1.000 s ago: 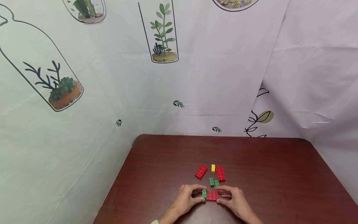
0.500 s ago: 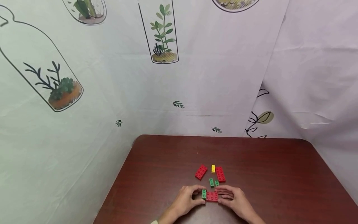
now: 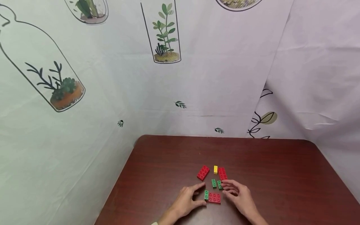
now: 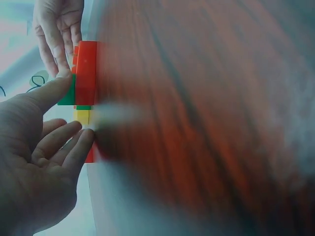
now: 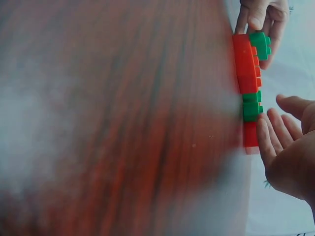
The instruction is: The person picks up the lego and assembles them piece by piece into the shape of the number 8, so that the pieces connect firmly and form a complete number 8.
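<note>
A green two-stud toy brick [image 3: 206, 195] sits on the left end of a red brick [image 3: 215, 198] on the table. My left hand [image 3: 185, 201] stands beside that end, thumb and fingers spread apart with a gap around the green brick. In the left wrist view its thumb tip is right at the green brick [image 4: 68, 92]. My right hand [image 3: 241, 198] is just right of the red brick with loosely bent fingers. Its fingertips come right up to one of two loose green bricks [image 3: 219, 185]; the other green brick [image 3: 214, 183] lies to the left.
Farther back on the brown table [image 3: 157, 162] lie a slanted red brick [image 3: 203, 172], a small yellow brick [image 3: 215, 169] and another red brick [image 3: 222, 173]. A printed cloth [image 3: 219, 87] hangs behind the table's far edge.
My right hand has let go of the red brick's right end and moved away to the right and back, toward the loose green brick. My left fingers have spread wider from the stacked green brick.
</note>
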### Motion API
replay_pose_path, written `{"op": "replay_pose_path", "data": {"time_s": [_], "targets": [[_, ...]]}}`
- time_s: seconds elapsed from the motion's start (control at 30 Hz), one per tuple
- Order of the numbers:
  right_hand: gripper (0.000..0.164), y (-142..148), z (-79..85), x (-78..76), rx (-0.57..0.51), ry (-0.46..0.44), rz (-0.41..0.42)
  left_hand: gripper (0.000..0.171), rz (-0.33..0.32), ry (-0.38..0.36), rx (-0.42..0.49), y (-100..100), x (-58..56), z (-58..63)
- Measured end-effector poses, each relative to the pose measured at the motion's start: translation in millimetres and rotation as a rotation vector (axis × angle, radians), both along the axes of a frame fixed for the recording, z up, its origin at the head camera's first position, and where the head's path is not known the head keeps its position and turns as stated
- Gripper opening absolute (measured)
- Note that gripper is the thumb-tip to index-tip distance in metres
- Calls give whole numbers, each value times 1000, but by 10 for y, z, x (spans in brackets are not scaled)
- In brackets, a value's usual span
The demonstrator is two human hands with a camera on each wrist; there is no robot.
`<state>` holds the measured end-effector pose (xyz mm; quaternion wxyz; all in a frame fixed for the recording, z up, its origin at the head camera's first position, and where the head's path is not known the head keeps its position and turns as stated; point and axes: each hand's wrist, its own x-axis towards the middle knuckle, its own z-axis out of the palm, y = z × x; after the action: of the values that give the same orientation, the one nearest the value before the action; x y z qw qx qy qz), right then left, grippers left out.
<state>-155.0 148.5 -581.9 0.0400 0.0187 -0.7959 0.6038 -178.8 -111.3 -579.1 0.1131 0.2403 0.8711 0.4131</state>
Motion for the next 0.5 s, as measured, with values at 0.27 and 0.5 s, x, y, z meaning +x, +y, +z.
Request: {"op": "replay_pose_path", "data": {"time_s": [0.27, 0.5], "targets": [[49, -34, -18, -53, 55, 12, -17, 77, 6, 37, -66, 18, 32, 14], [57, -33, -50, -87, 67, -14, 10, 77, -5, 39, -73, 41, 39, 19]]}}
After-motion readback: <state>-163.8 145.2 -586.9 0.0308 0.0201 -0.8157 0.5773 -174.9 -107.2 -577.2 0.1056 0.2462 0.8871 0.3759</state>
